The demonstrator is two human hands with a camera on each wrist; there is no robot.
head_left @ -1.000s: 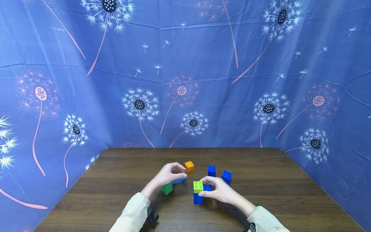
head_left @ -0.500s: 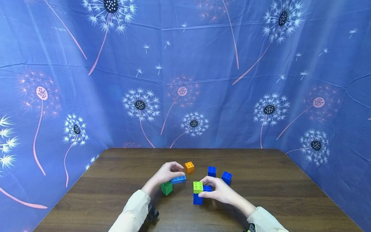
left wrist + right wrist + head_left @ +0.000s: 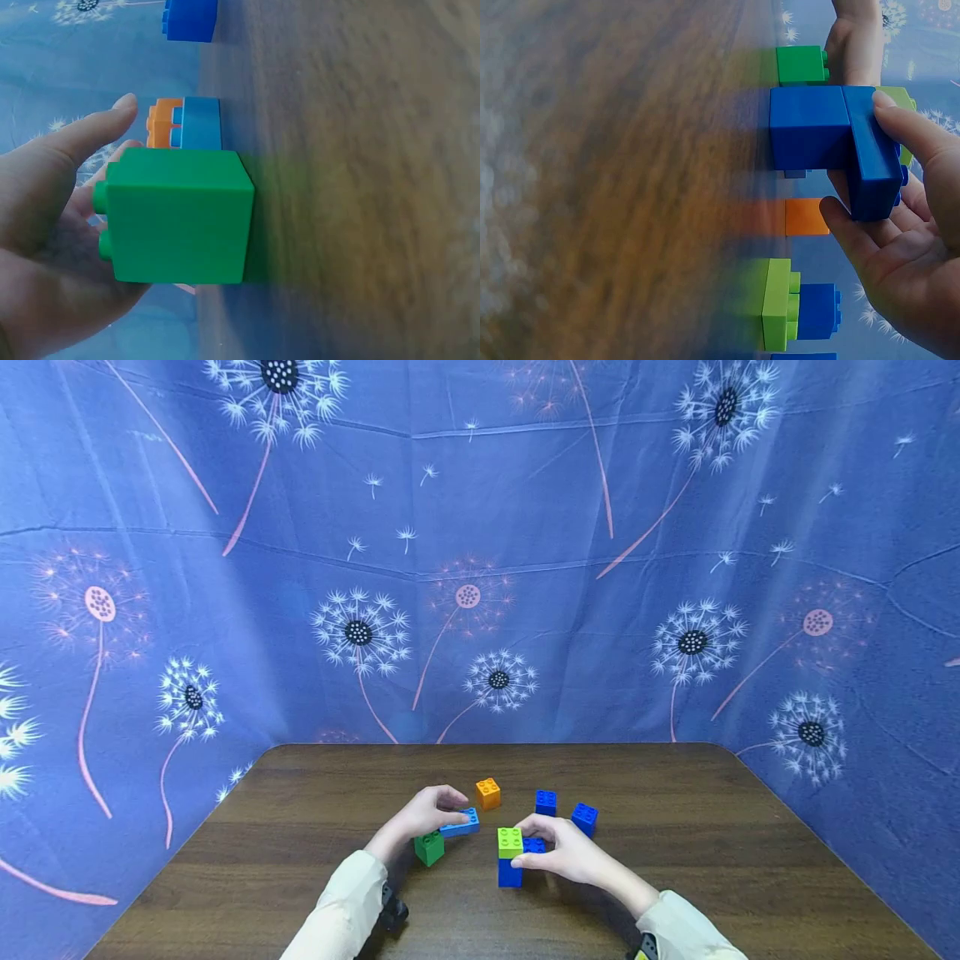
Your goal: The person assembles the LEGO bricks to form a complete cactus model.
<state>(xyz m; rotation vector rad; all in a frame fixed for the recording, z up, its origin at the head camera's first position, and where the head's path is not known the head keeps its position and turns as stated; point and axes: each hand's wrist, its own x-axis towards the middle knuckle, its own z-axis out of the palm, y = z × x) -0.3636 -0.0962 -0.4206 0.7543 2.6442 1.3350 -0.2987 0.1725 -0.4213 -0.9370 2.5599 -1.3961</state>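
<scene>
My right hand [image 3: 562,850] holds a small brick stack with thumb and fingers. At its base is a blue brick [image 3: 510,873], with a flat dark blue brick [image 3: 874,154] across it and a lime green brick [image 3: 510,842] on top. In the right wrist view, the thumb rests against the flat brick's side near the lime one. The left hand [image 3: 423,816] hovers over a flat light blue brick [image 3: 460,827], thumb and fingers apart. Beside that brick stands a green brick [image 3: 180,225], close in front of the left palm in the left wrist view.
An orange brick [image 3: 487,794] stands behind the light blue one. Two blue bricks [image 3: 546,802] [image 3: 585,819] stand beyond the right hand. A flat lime brick [image 3: 778,304] shows in the right wrist view. The wooden table [image 3: 322,777] ends at a patterned blue cloth [image 3: 570,610].
The left hand has lowered a little toward the light blue brick and drawn back from the orange brick. The right hand and its stack stay in place.
</scene>
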